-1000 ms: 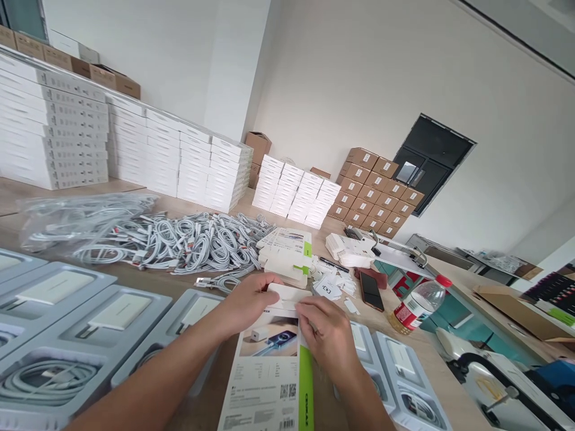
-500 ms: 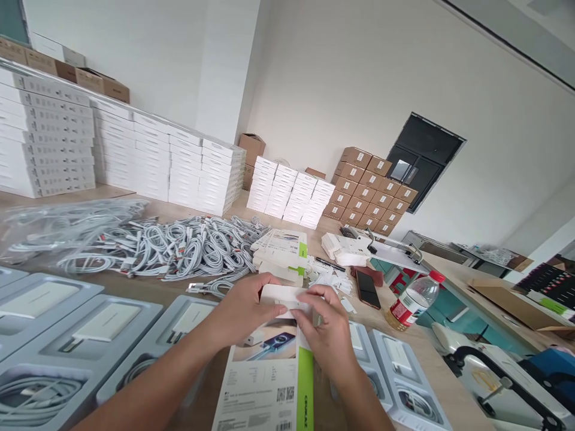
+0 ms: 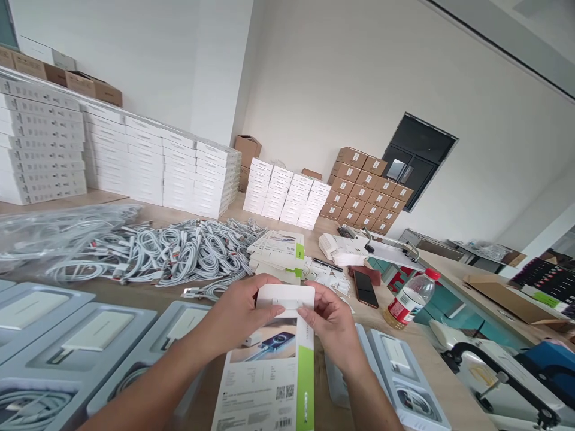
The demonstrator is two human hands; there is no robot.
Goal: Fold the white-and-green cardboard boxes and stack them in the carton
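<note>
A printed white and green carton [image 3: 260, 383] lies in front of me, with a phone picture and QR codes on its face. At its far end stands a plain white flap [image 3: 286, 293] with a small slotted tab. My left hand [image 3: 245, 311] grips the left side of the flap, thumb on the near face and fingers behind it. On the opposite side my right hand [image 3: 330, 317] pinches the flap the same way, its fingers partly hidden. Grey trays [image 3: 135, 347] with white chargers and coiled cables lie on both sides of the carton.
Coiled grey-white cables [image 3: 179, 248] are heaped behind the trays. More flat printed cartons [image 3: 276, 245] lie beyond my hands. A phone [image 3: 365, 288] and a bottle [image 3: 411, 299] stand to the right. White boxes [image 3: 179, 173] are stacked at the back.
My right fingers have moved from the flap's front to its right edge, thumb now in front. The flap shows more upright and fully visible. The view has shifted slightly.
</note>
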